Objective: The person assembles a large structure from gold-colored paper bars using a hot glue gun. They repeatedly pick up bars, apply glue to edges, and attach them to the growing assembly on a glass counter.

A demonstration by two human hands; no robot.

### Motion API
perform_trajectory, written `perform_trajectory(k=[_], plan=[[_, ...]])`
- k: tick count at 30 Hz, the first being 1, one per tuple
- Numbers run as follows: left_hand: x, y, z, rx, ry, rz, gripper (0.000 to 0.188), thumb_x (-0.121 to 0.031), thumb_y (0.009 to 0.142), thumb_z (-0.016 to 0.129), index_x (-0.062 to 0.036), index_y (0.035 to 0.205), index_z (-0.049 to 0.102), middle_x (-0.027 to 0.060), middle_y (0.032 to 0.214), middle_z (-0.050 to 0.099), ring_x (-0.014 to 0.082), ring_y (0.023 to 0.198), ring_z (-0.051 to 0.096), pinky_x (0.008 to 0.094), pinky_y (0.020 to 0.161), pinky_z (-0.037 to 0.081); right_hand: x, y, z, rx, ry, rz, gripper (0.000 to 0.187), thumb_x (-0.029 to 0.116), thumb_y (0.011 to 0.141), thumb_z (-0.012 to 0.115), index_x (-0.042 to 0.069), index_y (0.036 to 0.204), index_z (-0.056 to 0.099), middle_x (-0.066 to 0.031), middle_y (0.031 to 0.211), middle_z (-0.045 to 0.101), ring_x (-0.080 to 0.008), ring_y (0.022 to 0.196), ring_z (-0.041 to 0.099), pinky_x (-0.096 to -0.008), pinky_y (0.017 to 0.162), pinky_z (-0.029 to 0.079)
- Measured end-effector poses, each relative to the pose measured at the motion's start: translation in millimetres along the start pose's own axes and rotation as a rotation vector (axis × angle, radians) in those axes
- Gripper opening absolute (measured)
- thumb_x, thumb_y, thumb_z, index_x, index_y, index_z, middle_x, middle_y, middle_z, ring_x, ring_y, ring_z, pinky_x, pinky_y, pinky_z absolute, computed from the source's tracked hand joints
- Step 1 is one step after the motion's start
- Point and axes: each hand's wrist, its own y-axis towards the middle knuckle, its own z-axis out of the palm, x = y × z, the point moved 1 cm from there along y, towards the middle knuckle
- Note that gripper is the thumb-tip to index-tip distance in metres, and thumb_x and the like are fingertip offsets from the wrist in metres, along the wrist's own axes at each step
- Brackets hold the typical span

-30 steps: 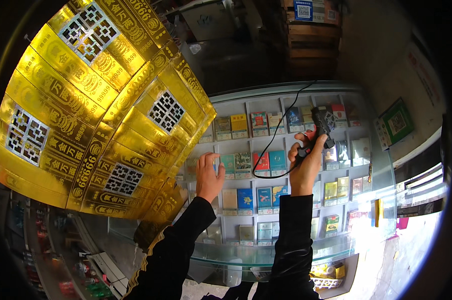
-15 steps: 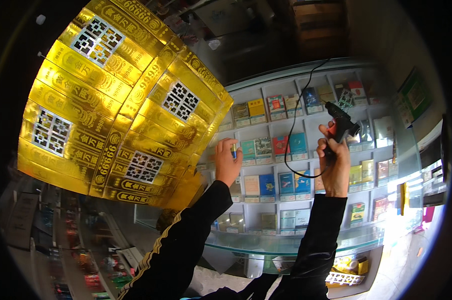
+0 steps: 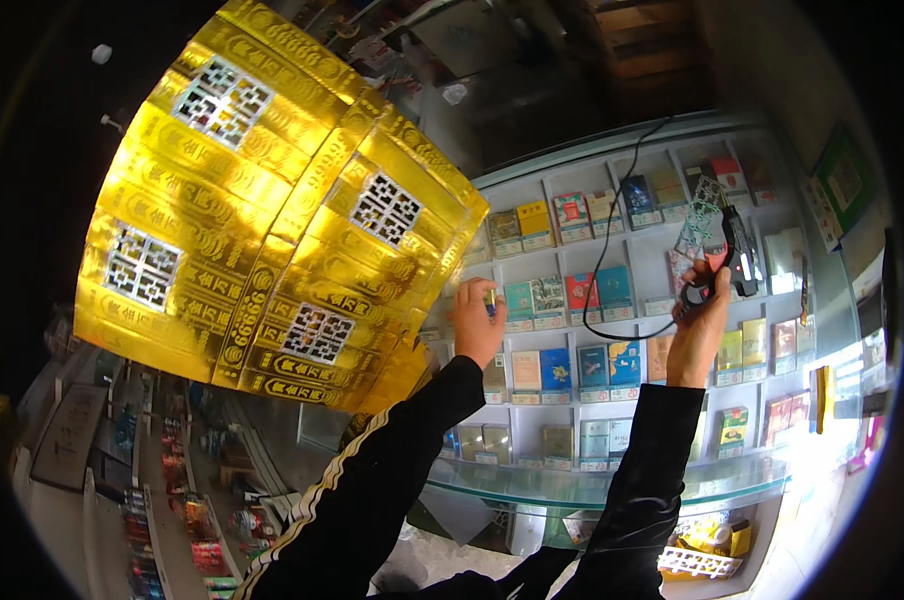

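Note:
My right hand [image 3: 704, 315] grips a black hot glue gun [image 3: 740, 258] above the glass counter, its nozzle upward. A thin black cord [image 3: 594, 290] loops left from it. Close behind the gun is a pale lattice cut-out [image 3: 700, 215]. My left hand [image 3: 479, 322] has curled fingers beside the right edge of a large gold foil panel [image 3: 282, 190]. Between its thumb and fingers shows a small blue and yellow patch; whether it is held or lies behind cannot be told. The panel stands tilted at the left, with several square lattice pieces on it.
Under the glass top, a display counter [image 3: 622, 487] holds rows of small boxes in white compartments. Shelves [image 3: 167, 500] of packaged goods stand at lower left. A white basket [image 3: 697, 563] with yellow things sits below the counter. A green framed sign [image 3: 844, 185] hangs at the right.
The view has shifted, so most things appear further right. My right hand has moved right with the glue gun and turned it more upright. The left hand stays by the gold panel's edge.

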Motion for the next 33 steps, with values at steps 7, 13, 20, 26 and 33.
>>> perform_trajectory(k=[7, 13, 20, 26, 33], plan=[[-5.3, -0.7, -2.2, -0.054, -0.002, -0.008, 0.023, -0.007, 0.080, 0.062, -0.0058, 0.101, 0.054, 0.0136, 0.105, 0.054, 0.0340, 0.102, 0.051, 0.0419, 0.090, 0.040, -13.1, 4.5, -7.4, 0.151, 0.011, 0.055, 0.042, 0.043, 0.096, 0.054, 0.004, 0.110, 0.061, 0.0024, 0.078, 0.056, -0.0051, 0.060, 0.048, -0.0200, 0.054, 0.043], [-5.5, -2.4, -3.1, -0.071, 0.022, -0.020, 0.024, -0.007, 0.080, 0.060, -0.0060, 0.103, 0.052, 0.0137, 0.106, 0.052, 0.0349, 0.103, 0.049, 0.0422, 0.089, 0.040, -24.1, 11.2, -12.6, 0.280, 0.055, 0.138, 0.029, 0.026, 0.094, 0.061, 0.004, 0.113, 0.060, -0.0001, 0.082, 0.062, -0.0070, 0.070, 0.060, -0.0226, 0.064, 0.053], [-4.5, -4.2, -2.9, -0.093, 0.001, 0.015, 0.023, -0.011, 0.082, 0.060, -0.0049, 0.102, 0.049, 0.0138, 0.103, 0.050, 0.0340, 0.097, 0.048, 0.0444, 0.086, 0.040, -22.7, 8.1, -12.6, 0.364, 0.173, 0.130, 0.031, 0.022, 0.093, 0.059, 0.003, 0.118, 0.059, -0.0012, 0.090, 0.064, -0.0063, 0.064, 0.057, -0.0231, 0.063, 0.051], [-4.0, -3.9, -3.6, -0.092, 0.016, -0.017, 0.023, -0.011, 0.081, 0.061, -0.0047, 0.100, 0.050, 0.0128, 0.102, 0.051, 0.0335, 0.097, 0.049, 0.0435, 0.085, 0.041, -22.7, -3.9, -0.3, 0.449, 0.158, 0.061, 0.033, 0.023, 0.093, 0.059, 0.003, 0.119, 0.059, -0.0044, 0.100, 0.065, -0.0082, 0.067, 0.057, -0.0240, 0.065, 0.051], [2.5, -5.6, 0.7, -0.141, -0.049, -0.004, 0.021, -0.008, 0.077, 0.063, -0.0053, 0.096, 0.053, 0.0163, 0.098, 0.055, 0.0364, 0.096, 0.053, 0.0461, 0.084, 0.042, -35.8, 12.7, -21.6, 0.148, -0.086, 0.044, 0.024, 0.024, 0.093, 0.061, 0.001, 0.100, 0.060, -0.0046, 0.083, 0.062, -0.0122, 0.068, 0.058, -0.0282, 0.070, 0.050]])
